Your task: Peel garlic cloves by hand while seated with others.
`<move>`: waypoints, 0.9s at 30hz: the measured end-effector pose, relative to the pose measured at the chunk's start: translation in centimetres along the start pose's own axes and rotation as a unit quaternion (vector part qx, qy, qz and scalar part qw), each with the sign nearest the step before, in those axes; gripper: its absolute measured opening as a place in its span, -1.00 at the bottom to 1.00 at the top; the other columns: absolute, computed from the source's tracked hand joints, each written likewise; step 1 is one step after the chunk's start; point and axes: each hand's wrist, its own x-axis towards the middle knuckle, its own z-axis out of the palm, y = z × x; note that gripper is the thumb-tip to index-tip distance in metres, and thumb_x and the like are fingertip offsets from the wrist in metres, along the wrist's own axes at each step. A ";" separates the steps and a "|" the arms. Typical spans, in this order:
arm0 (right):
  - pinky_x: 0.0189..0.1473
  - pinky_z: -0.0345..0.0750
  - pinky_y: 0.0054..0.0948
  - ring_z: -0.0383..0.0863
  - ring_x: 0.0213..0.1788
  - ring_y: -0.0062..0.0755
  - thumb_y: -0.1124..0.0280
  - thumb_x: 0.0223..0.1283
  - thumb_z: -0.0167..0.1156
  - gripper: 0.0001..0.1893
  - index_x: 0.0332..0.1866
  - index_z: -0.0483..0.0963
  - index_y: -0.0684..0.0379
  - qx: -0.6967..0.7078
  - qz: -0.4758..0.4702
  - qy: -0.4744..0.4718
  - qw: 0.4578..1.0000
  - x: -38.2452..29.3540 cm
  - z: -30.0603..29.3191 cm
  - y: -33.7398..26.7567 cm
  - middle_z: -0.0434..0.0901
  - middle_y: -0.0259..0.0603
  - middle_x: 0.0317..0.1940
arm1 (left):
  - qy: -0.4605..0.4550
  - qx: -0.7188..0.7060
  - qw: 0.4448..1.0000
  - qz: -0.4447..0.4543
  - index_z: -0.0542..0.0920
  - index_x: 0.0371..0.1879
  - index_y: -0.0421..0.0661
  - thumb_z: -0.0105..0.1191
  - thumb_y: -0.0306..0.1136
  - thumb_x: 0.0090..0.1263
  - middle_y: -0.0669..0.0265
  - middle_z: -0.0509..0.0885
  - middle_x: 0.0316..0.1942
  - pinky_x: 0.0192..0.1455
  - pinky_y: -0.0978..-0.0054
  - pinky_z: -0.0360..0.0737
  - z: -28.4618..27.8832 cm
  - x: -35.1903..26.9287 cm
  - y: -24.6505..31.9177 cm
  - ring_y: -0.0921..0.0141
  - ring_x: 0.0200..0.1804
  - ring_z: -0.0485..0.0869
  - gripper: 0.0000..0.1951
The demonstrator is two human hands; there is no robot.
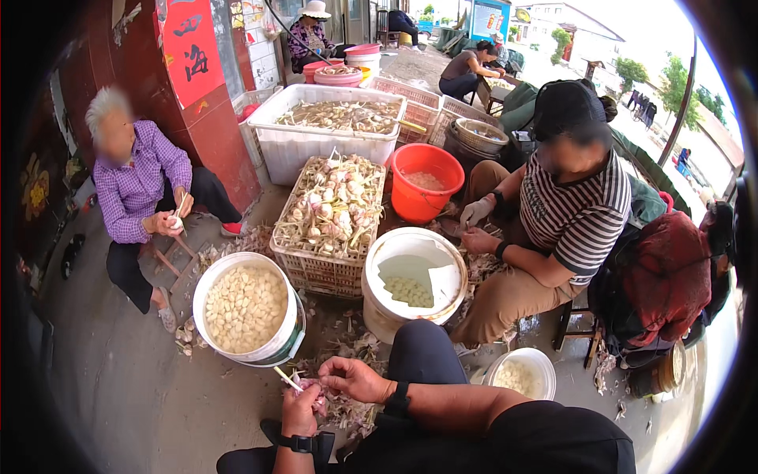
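Note:
My left hand (301,410) is closed around a purple-skinned garlic bulb (318,398), whose pale stem sticks out towards the upper left. Right beside it, my right hand (355,379) has its thumb and index finger drawn together at the bulb's edge; whether they pinch any skin cannot be told. Both wrists wear black straps. Ahead on the left stands a white bucket of peeled garlic cloves in liquid (246,309). Another white bucket (374,290), in front of my knee, holds liquid with cloves at its bottom. Garlic skins (349,412) lie on the ground under my hands.
A plastic crate heaped with garlic bulbs (331,207) stands beyond the buckets, near a red bucket (427,183) and a large white tub (323,142). A small bucket of cloves (518,376) is at my right. People sit working on both sides and farther back.

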 end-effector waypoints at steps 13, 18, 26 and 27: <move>-0.33 0.58 -0.59 0.56 -0.41 -0.67 0.49 0.42 0.21 -0.92 -0.13 0.49 0.27 0.054 0.021 0.073 0.996 1.1 -0.5 0.9 0.57 -0.39 -0.38 | 0.013 0.079 0.997 0.007 0.59 -0.29 -0.16 0.14 -0.40 0.38 0.40 0.57 -0.54 -0.61 0.63 0.39 0.5 0.0 0.3 0.59 -0.60 0.47 -0.91; -0.35 0.56 -0.60 0.55 -0.44 -0.68 0.48 0.42 0.22 -0.92 -0.15 0.50 0.25 0.006 0.018 0.059 0.998 1.0 -0.4 0.7 0.57 -0.41 -0.41 | 0.015 0.142 0.990 0.001 0.59 -0.30 -0.16 0.15 -0.40 0.37 0.41 0.59 -0.52 -0.60 0.64 0.40 0.5 0.5 0.2 0.60 -0.58 0.50 -0.91; -0.33 0.59 -0.57 0.59 -0.41 -0.64 0.47 0.41 0.23 -0.90 -0.11 0.50 0.26 0.097 0.064 0.046 0.992 1.1 -0.8 0.4 0.59 -0.36 -0.37 | 0.011 0.143 0.988 0.050 0.59 -0.31 -0.16 0.12 -0.40 0.41 0.40 0.59 -0.52 -0.60 0.65 0.40 0.3 0.3 0.1 0.61 -0.58 0.50 -0.90; -0.29 0.60 -0.56 0.61 -0.38 -0.62 0.46 0.42 0.23 -0.88 -0.09 0.50 0.27 0.141 0.087 0.045 0.985 1.0 -0.8 0.3 0.60 -0.34 -0.34 | 0.007 0.147 0.988 0.048 0.59 -0.31 -0.16 0.12 -0.40 0.41 0.40 0.59 -0.52 -0.60 0.65 0.40 0.4 0.3 0.2 0.61 -0.58 0.50 -0.90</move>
